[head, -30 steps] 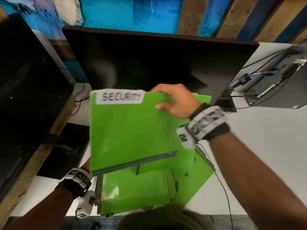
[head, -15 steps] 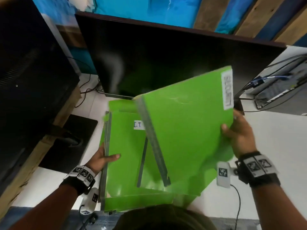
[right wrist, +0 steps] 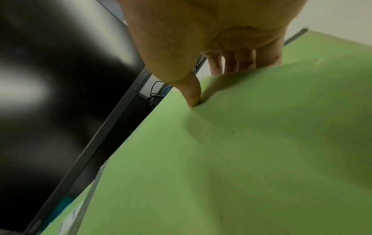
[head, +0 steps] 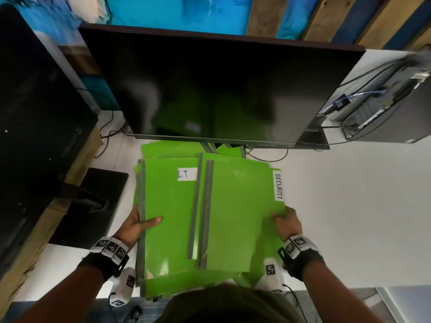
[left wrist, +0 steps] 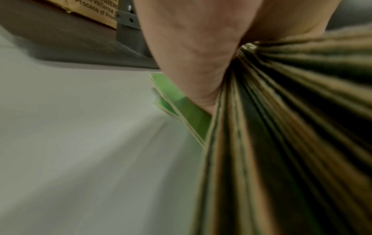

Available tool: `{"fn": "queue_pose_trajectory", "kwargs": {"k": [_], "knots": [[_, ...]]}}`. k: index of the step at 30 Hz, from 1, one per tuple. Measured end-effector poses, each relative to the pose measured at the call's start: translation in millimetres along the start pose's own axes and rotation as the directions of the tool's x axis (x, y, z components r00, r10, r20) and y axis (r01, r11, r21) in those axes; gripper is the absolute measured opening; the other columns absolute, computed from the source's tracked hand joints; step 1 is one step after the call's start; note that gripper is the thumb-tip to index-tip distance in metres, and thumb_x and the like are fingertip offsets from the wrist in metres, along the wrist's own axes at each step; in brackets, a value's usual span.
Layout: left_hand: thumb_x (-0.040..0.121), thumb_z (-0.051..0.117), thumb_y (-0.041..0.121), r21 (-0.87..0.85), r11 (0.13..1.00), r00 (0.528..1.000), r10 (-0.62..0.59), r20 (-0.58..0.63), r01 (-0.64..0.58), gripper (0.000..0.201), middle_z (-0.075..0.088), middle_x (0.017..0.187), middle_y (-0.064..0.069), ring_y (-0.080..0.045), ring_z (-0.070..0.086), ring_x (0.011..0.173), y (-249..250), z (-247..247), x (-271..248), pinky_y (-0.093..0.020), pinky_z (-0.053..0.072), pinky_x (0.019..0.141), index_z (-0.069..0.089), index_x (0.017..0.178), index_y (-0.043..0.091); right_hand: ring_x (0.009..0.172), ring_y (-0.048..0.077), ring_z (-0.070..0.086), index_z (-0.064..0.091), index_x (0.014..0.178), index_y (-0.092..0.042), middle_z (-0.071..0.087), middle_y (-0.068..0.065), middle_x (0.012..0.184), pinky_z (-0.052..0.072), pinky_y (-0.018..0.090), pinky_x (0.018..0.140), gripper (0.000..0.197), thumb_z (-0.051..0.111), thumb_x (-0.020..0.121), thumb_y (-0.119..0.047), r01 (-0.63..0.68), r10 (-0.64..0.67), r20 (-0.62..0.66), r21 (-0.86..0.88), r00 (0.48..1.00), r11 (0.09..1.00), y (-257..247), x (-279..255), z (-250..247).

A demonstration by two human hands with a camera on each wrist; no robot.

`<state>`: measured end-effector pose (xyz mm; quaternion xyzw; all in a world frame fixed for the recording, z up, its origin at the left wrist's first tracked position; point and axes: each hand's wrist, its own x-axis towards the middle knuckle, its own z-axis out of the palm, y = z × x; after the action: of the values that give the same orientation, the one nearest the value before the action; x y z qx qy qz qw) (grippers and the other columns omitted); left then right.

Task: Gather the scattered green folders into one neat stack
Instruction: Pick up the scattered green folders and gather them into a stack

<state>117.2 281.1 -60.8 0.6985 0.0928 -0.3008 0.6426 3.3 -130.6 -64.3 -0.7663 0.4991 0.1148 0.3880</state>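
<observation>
On green folders [head: 233, 206]: "I.T" [head: 185, 174] and "SECURITY" labels [head: 279, 186].

Even indoor light; wrist views blurry; head view warped at edges.

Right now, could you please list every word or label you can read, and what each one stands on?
"I.T": white label on the left green folder.
"SECURITY": white label on the right green folder.
"process of Prod", cut off: brown cardboard box; the lines above are too blurred.
Wristband markers: patterns, no text.
</observation>
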Motion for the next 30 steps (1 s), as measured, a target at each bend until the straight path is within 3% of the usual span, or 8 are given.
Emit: {"fn": "queue_pose_trajectory", "kwargs": {"k": [3,8,11,15,19,21,24,30], "knots": [[0.045,0.091,0.042,0.005,1.000,1.000,0.014,0.000,-0.014,0.106,0.061,0.130,0.001,-0.023,0.056,0.122,5.8,5.6,-6.2,-0.051,0.037,0.108,0.042,0.138,0.027,0.112,0.032,0.059,0.049,0.132,-0.018,0.063,0.006,0.124,0.044,0.033,0.094,0.052,0.064,0.084,-0.033,0.034,-0.034,0.029,0.012,0.999,0.999,-17.3,-8.7,5.0],[0.045,0.086,0.035,-0.037,0.998,0.998,0.057,-0.026,-0.058,0.097,0.064,0.124,0.003,-0.021,0.058,0.118,10.0,14.7,-11.2,-0.044,0.040,0.106,0.046,0.133,0.025,0.114,0.034,0.058,0.056,0.128,-0.019,0.064,0.010,0.123,0.043,0.040,0.099,0.049,0.068,0.082,-0.030,0.040,-0.036,-0.071,0.060,0.997,0.997,-17.5,-8.0,-4.1],[0.045,0.086,0.033,-0.048,0.995,0.995,0.086,-0.053,-0.089,0.102,0.063,0.126,0.003,-0.017,0.058,0.117,9.2,17.0,-14.1,-0.042,0.040,0.106,0.043,0.137,0.022,0.105,0.033,0.061,0.059,0.122,-0.017,0.067,0.012,0.114,0.046,0.037,0.090,0.043,0.069,0.081,-0.026,0.068,-0.055,-0.095,0.139,0.994,0.988,-14.7,-3.8,-9.4],[0.044,0.089,0.035,-0.053,0.994,0.993,0.095,-0.066,-0.099,0.108,0.058,0.133,0.003,-0.017,0.053,0.123,9.3,16.4,-19.0,-0.040,0.037,0.107,0.040,0.140,0.023,0.098,0.030,0.065,0.063,0.116,-0.017,0.070,0.006,0.105,0.050,0.043,0.091,0.039,0.067,0.079,-0.027,0.110,-0.113,0.023,0.097,0.993,0.989,-17.4,2.4,-1.0],[0.047,0.087,0.033,-0.038,0.995,0.993,0.087,-0.080,-0.090,0.105,0.057,0.134,0.003,-0.017,0.051,0.125,10.2,17.7,-20.8,-0.039,0.036,0.107,0.039,0.140,0.023,0.094,0.028,0.064,0.068,0.111,-0.014,0.070,0.007,0.102,0.050,0.039,0.090,0.030,0.064,0.082,-0.014,0.122,-0.130,0.051,0.148,0.990,0.982,-31.5,4.1,0.9],[0.050,0.086,0.030,-0.027,0.996,0.993,0.081,-0.086,-0.084,0.100,0.058,0.133,0.002,-0.019,0.053,0.123,10.7,18.7,-21.4,-0.039,0.037,0.106,0.041,0.138,0.023,0.092,0.029,0.065,0.068,0.109,-0.011,0.069,0.009,0.098,0.053,0.038,0.086,0.029,0.065,0.081,-0.012,0.116,-0.134,0.051,0.269,0.990,0.956,-39.9,4.5,-4.2],[0.048,0.087,0.034,-0.034,0.998,0.993,0.054,-0.104,-0.057,0.100,0.060,0.131,0.000,-0.021,0.056,0.121,7.3,16.5,-21.8,-0.045,0.038,0.108,0.042,0.137,0.024,0.080,0.028,0.066,0.067,0.104,-0.011,0.070,0.012,0.092,0.057,0.031,0.069,0.019,0.064,0.085,-0.015,0.143,-0.177,0.058,0.374,0.982,0.916,-48.7,-0.2,-5.2],[0.064,0.077,0.044,0.033,0.995,0.984,0.101,-0.147,-0.097,0.088,0.054,0.138,-0.003,-0.022,0.050,0.127,7.6,17.9,-26.3,-0.047,0.033,0.112,0.040,0.140,0.021,0.102,0.028,0.062,0.063,0.116,-0.019,0.066,0.004,0.108,0.048,0.044,0.097,0.029,0.063,0.087,-0.014,0.235,-0.302,0.173,0.326,0.938,0.916,-55.8,-11.5,8.9]]}}
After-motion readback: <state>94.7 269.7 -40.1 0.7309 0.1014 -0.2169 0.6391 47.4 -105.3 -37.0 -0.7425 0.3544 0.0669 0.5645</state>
